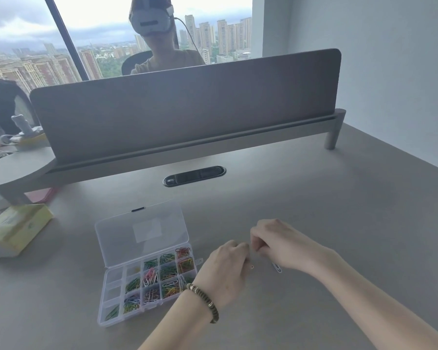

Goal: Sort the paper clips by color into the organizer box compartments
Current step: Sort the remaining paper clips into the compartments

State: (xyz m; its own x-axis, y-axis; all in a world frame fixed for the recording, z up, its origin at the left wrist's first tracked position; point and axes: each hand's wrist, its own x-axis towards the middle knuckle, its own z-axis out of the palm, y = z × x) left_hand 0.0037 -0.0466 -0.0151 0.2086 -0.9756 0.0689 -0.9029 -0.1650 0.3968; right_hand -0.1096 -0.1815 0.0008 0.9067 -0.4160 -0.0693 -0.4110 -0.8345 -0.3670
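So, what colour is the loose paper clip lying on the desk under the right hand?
White or silvery, in the head view: the paper clip.

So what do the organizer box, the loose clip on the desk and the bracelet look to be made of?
Organizer box: clear, glossy hard plastic; the desk shows through its open lid.
Loose paper clip: looks like bent wire, white or silvery; too small to tell bare metal from coating.
Bracelet on the left wrist: dark matte beads, possibly wood, with a few lighter, shinier ones.

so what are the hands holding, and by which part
Cannot be told: both hands are curled with fingers together, hiding any paper clip. A white clip lies loose on the desk.
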